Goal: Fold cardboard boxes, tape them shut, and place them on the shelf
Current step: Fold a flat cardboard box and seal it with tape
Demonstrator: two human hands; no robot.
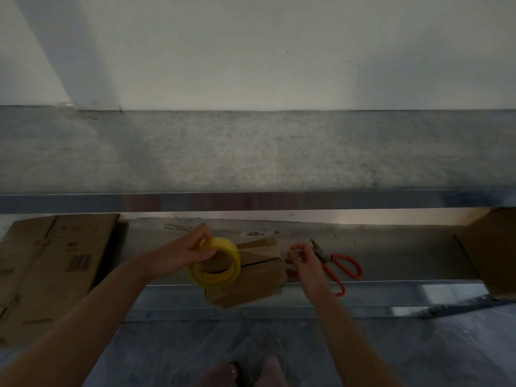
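Note:
A small folded cardboard box (251, 277) rests on the lower shelf (391, 247), its top flaps closed with a dark seam across the middle. My left hand (181, 254) grips a yellow roll of clear tape (215, 265) held just above the box's left side. My right hand (303, 261) hovers at the box's right end with thumb and fingertips pinched together; a tape end between them is too faint to make out.
Orange-handled scissors (339, 265) lie on the shelf just right of my right hand. Flattened cardboard (47, 263) is stacked at the left. Another cardboard box (491, 247) stands at the far right. An upper shelf (251, 152) spans above. My feet show on the floor below.

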